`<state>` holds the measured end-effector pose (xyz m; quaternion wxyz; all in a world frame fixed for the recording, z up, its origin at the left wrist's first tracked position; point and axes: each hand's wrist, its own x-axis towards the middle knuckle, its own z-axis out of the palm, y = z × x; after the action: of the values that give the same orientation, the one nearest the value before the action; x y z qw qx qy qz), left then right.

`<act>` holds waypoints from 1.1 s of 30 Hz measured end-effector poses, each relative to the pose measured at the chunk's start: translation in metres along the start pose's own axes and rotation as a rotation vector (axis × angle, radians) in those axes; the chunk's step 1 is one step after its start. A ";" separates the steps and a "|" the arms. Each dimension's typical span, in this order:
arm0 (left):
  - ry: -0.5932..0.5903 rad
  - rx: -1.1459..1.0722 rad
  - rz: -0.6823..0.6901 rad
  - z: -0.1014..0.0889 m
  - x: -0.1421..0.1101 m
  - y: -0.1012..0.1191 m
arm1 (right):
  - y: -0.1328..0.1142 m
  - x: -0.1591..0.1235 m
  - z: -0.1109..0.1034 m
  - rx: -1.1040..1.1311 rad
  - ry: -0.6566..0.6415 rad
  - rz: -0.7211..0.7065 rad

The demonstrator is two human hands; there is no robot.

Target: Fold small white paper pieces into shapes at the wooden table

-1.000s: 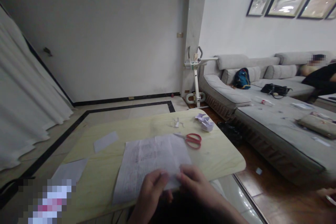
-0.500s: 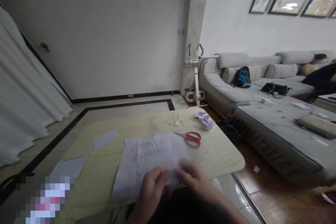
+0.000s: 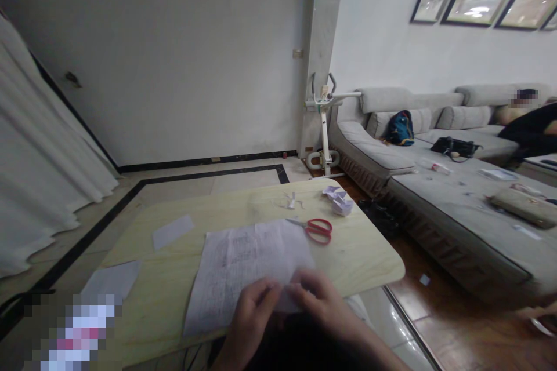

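Both my hands are close together over the near edge of a printed sheet of paper (image 3: 252,261), which lies flat on the table. My left hand (image 3: 255,307) is closed, thumb against bent fingers. Facing it, my right hand (image 3: 319,301) is pinched too, its fingertips blurred. A small white piece of paper (image 3: 307,289) shows between the fingertips; most of it is hidden and its shape is unclear. Beyond the hands, red-handled scissors (image 3: 319,232) lie with their blades over the sheet's far right corner.
On the pale wooden table (image 3: 361,255) are folded paper pieces (image 3: 342,204), thin paper scraps (image 3: 292,202) and two paper pieces at left, one a small rectangle (image 3: 173,232). A sofa (image 3: 456,203) with bags and a seated person is at right; an exercise machine (image 3: 324,127) stands behind.
My fingers make small movements at the near edge of the sheet, with the hands staying close together. The view shifts slightly; scissors and paper pieces stay in place on the table.
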<state>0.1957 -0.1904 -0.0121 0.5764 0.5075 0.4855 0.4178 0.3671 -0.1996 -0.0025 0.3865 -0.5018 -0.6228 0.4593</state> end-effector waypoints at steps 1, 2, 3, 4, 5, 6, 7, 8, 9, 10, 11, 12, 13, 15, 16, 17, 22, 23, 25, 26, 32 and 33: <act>-0.015 0.007 0.014 0.001 0.001 0.001 | 0.001 0.000 0.000 -0.003 -0.002 0.006; -0.022 0.007 0.025 0.001 0.001 0.002 | 0.001 0.000 0.000 -0.010 -0.006 0.005; -0.025 0.005 0.028 0.001 0.001 0.004 | 0.001 0.000 0.000 -0.019 -0.008 -0.003; -0.029 0.002 0.027 0.002 0.001 0.006 | 0.001 0.000 0.000 -0.028 -0.006 -0.011; -0.027 -0.002 0.027 0.002 0.001 0.007 | 0.001 -0.001 0.000 -0.034 -0.003 -0.018; -0.024 -0.006 0.028 0.002 0.000 0.009 | 0.001 -0.001 0.000 -0.038 0.000 -0.021; -0.022 -0.009 0.029 0.002 0.000 0.009 | 0.001 -0.001 0.000 -0.039 -0.001 -0.025; -0.022 -0.012 0.028 0.002 0.000 0.009 | 0.001 -0.001 0.000 -0.036 -0.004 -0.029; -0.025 -0.017 0.024 0.002 0.001 0.008 | 0.002 0.000 0.001 -0.029 -0.010 -0.030; -0.031 -0.024 0.015 0.002 0.001 0.007 | 0.003 0.000 0.001 -0.018 -0.016 -0.027; -0.040 -0.030 0.003 0.002 0.002 0.005 | 0.004 0.000 0.001 -0.004 -0.020 -0.019; -0.051 -0.033 -0.007 0.001 0.002 0.003 | 0.005 0.000 0.001 0.013 -0.020 -0.006; -0.060 -0.037 -0.013 0.001 0.003 0.001 | 0.006 0.000 0.002 0.029 -0.017 0.012; -0.073 -0.041 -0.016 0.001 0.004 -0.002 | 0.008 0.000 0.002 0.051 -0.001 0.038; -0.075 -0.042 -0.017 0.000 0.004 -0.003 | 0.008 0.001 0.002 0.054 0.007 0.042; -0.072 -0.041 -0.020 0.000 0.004 -0.002 | 0.009 0.001 0.002 0.054 0.012 0.042; -0.067 -0.043 -0.020 -0.001 0.001 0.004 | 0.007 0.003 0.002 0.105 -0.023 0.035; -0.068 -0.046 -0.017 -0.001 0.000 0.005 | 0.006 0.003 0.002 0.113 -0.026 0.037; -0.064 -0.048 -0.015 -0.001 0.000 0.007 | 0.006 0.003 0.002 0.110 -0.014 0.042; -0.066 -0.047 -0.016 -0.001 0.000 0.007 | 0.006 0.003 0.002 0.106 -0.007 0.044; -0.062 -0.067 -0.029 -0.001 0.001 0.008 | 0.010 0.002 0.003 0.123 -0.026 0.046; -0.062 -0.069 -0.025 -0.001 0.001 0.009 | 0.010 0.003 0.002 0.117 -0.028 0.041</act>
<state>0.1948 -0.1879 -0.0036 0.6134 0.4940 0.4590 0.4111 0.3670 -0.1967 -0.0127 0.3970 -0.4847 -0.5897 0.5097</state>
